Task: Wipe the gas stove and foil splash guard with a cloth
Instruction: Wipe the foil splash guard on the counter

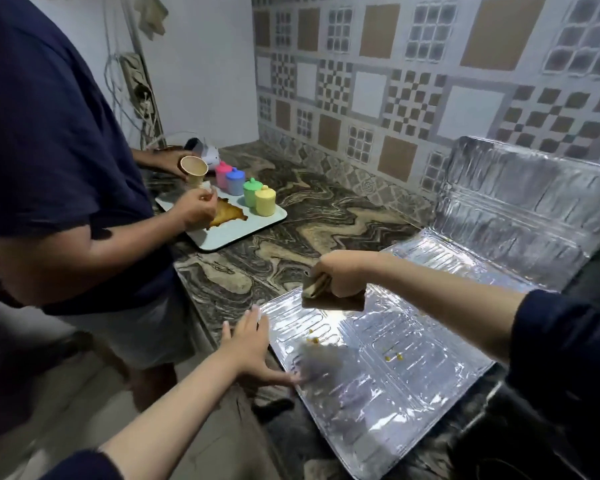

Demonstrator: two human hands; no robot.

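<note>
Step in hand: wiping the foil guard (378, 375) laid flat on the counter; right hand (340, 275) grips the cloth (329, 299) at its 11 o'clock corner; left hand (253, 344), fingers straight, steadies the 9 o'clock edge; next, likely sweep toward the yellow crumbs (394, 357) at 3 o'clock.

Your foil splash guard (378, 368) shiny, crinkled embossed metal, your cloth (329, 296) soft matt brown fabric, countertop (291, 220) glossy veined stone, canisters (257, 194) smooth pastel plastic
</note>
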